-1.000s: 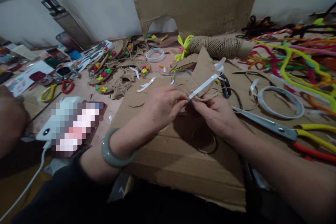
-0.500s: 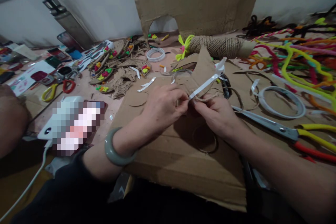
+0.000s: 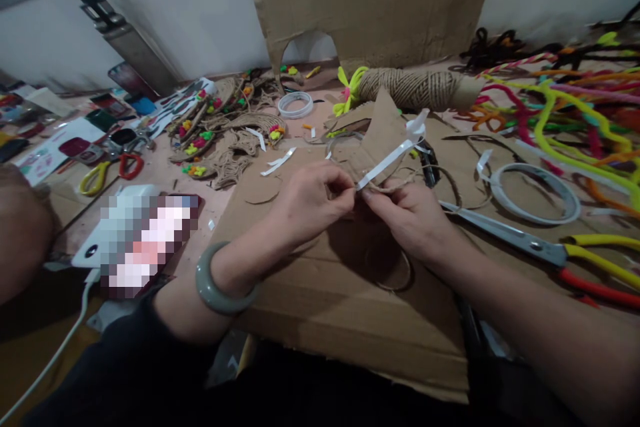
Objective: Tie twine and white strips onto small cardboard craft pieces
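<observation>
My left hand (image 3: 310, 203), with a grey-green bangle on its wrist, pinches at the lower end of a strip of white double-sided tape (image 3: 387, 161). The strip slants across a brown cardboard piece (image 3: 381, 125) with a pointed tip. Thumb and fingers of my right hand (image 3: 415, 217) close on the near edge of that cardboard piece. Jute twine (image 3: 403, 181) runs along this edge by the right fingers, and a loop of it hangs below. The fingertips of both hands almost meet, and they hide part of the cardboard and the tape end.
A large cardboard sheet (image 3: 320, 287) lies under my hands. Scissors (image 3: 525, 240) and a tape roll (image 3: 536, 193) are at the right, a twine spool (image 3: 410, 88) behind. Colourful pipe cleaners (image 3: 575, 113), decorated twine shapes (image 3: 215, 123) and a phone (image 3: 150, 240) lie around. Someone's arm (image 3: 23, 233) shows at far left.
My left fingers have shifted slightly, with the index finger more arched over the tape end. The right hand keeps its hold, and the view has moved a little.
</observation>
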`<state>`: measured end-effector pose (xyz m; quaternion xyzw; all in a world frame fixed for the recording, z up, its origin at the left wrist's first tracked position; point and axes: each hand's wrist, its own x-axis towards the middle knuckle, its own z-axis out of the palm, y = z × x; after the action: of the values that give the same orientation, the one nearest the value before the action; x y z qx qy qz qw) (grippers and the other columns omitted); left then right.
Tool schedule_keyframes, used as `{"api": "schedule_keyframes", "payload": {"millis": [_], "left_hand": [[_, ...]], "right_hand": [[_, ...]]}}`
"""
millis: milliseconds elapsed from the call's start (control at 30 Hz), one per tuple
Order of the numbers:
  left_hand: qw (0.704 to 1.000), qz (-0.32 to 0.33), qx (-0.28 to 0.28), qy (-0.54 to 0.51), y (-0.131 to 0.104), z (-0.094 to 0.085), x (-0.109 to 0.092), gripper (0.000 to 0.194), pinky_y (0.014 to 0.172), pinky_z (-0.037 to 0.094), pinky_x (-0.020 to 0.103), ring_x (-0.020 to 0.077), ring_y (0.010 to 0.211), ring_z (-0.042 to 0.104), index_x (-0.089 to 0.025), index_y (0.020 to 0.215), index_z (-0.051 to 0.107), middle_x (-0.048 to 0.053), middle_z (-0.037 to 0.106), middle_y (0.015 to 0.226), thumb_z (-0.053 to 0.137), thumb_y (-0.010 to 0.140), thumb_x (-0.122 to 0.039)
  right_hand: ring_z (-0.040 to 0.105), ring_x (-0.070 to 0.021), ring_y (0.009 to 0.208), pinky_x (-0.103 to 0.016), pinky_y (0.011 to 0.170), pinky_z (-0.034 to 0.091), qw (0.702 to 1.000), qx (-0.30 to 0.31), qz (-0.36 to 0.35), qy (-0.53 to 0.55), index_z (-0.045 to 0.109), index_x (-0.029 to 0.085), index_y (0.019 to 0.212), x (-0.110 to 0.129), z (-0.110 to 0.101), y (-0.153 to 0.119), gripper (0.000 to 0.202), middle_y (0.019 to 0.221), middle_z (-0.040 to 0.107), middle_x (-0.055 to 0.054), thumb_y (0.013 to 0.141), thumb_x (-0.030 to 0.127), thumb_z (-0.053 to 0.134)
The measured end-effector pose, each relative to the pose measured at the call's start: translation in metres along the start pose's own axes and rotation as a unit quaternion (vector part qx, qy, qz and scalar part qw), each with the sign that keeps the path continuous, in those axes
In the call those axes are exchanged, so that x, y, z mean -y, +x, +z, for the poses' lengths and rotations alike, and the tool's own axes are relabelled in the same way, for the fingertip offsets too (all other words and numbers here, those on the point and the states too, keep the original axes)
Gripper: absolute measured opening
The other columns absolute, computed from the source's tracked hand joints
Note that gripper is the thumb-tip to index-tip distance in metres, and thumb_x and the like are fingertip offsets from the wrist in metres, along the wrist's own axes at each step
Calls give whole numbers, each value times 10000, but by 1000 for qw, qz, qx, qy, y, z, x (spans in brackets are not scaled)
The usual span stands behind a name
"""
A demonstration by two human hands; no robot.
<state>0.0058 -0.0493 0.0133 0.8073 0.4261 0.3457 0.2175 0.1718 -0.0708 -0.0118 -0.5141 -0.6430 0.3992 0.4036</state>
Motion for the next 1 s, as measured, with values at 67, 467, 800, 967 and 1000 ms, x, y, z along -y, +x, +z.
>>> {"api": "schedule_keyframes", "payload": {"millis": [67, 467, 800, 967, 1000], "left_hand": [[999, -26, 7, -18, 1, -1, -2, 136, 597, 455, 199, 95, 614, 599, -161, 627, 661, -18, 673, 640, 623, 714, -64], [997, -56, 37, -38, 3, -6, -2, 119, 599, 472, 205, 107, 621, 625, -156, 665, 696, -13, 701, 650, 642, 751, -95], [985, 103, 19, 139, -4, -6, 2, 116, 689, 468, 282, 160, 726, 649, -167, 761, 719, 40, 726, 765, 642, 847, -174], [978, 106, 2, 177, -3, -4, 0, 120, 663, 431, 285, 161, 701, 636, -170, 723, 706, 36, 712, 730, 643, 825, -172], [979, 103, -1, 174, -3, -3, 0, 122, 659, 426, 284, 156, 693, 632, -172, 714, 702, 32, 711, 722, 643, 820, -167]], "right_hand": [[484, -127, 528, -268, 522, 354, 1000, 2, 0, 4, 561, 189, 524, 0, 0, 0, 313, 543, 540, -18, 766, 375, 490], [555, -150, 573, -269, 548, 408, 1000, 6, 15, 16, 590, 183, 554, 0, -1, 0, 307, 583, 615, -40, 788, 370, 522], [552, -151, 568, -281, 582, 430, 999, 3, 50, -13, 549, 193, 504, -3, 0, -1, 341, 552, 581, -30, 811, 338, 526], [515, -132, 543, -266, 558, 393, 999, 12, 29, -36, 499, 203, 483, 2, -2, -1, 341, 536, 550, -10, 817, 269, 520], [504, -128, 536, -265, 547, 381, 999, 13, 23, -38, 501, 204, 485, 3, -2, -1, 340, 531, 539, -5, 820, 260, 517]]}}
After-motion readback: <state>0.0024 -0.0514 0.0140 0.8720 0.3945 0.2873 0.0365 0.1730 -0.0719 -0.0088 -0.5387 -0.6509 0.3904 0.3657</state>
